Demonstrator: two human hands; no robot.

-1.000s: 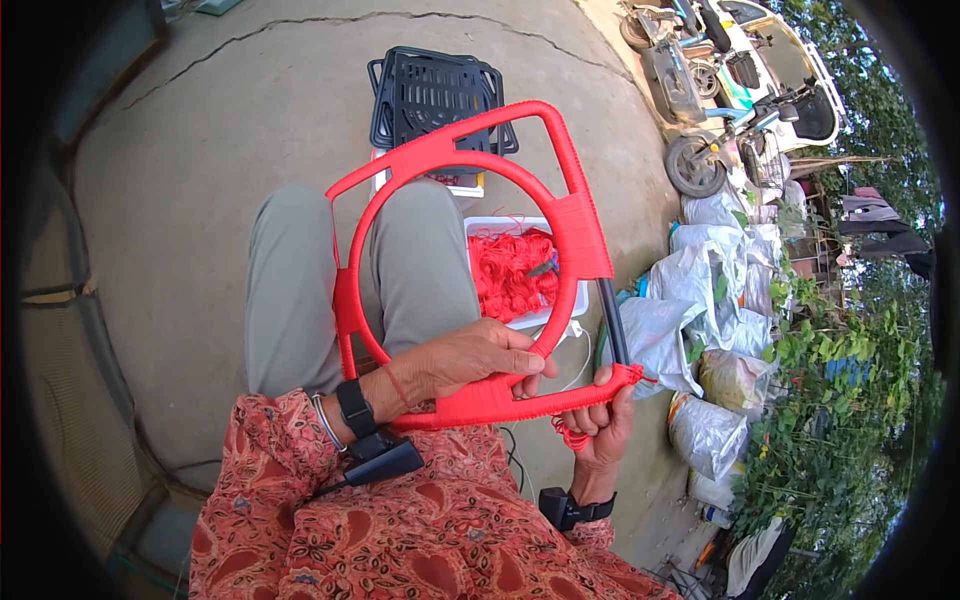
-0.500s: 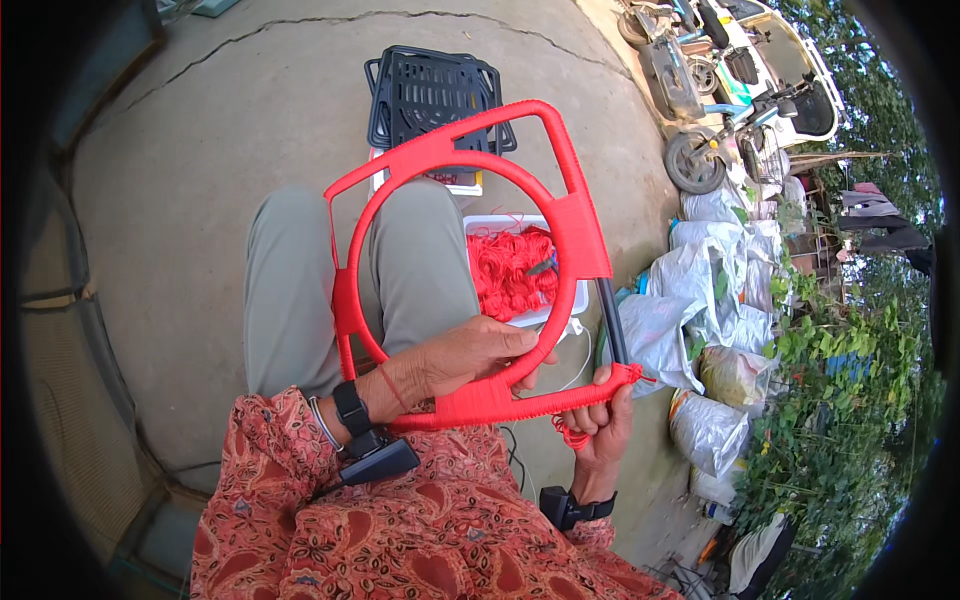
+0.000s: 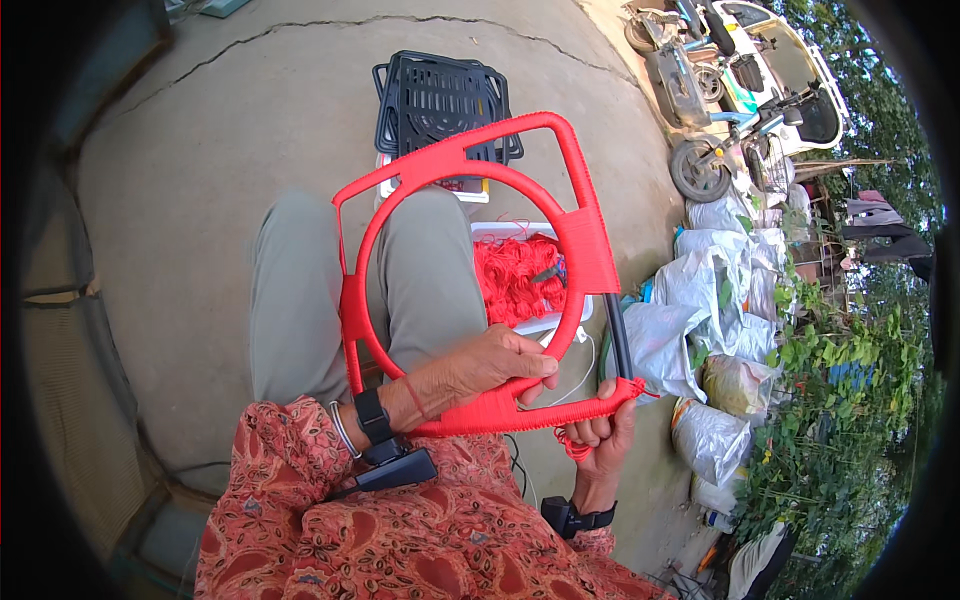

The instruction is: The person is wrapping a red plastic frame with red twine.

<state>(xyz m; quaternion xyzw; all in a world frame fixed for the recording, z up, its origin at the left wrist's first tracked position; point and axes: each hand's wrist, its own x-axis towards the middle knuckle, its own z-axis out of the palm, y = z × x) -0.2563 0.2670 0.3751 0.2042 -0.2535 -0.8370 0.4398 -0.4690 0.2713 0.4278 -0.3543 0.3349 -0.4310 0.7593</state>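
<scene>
Red cord-wrapped frame (image 3: 470,270), a ring set inside a rounded square outline, is held upright over the person's lap, tilted slightly right. Left hand (image 3: 490,370): grip closed on the frame's lower bar, fingers curled over the wrapped part, thumb toward the ring. Right hand (image 3: 600,425): grip closed around the lower right corner of the frame, with a loop of red cord (image 3: 572,447) hanging just below the fist. An unwrapped black stretch (image 3: 617,335) of the right side bar shows just above that corner. Behind the frame, on the ground: white tray of red cord (image 3: 520,275). Further off, a black plastic stool (image 3: 440,95). To the right: filled plastic sacks (image 3: 700,300), parked scooters (image 3: 720,110).
</scene>
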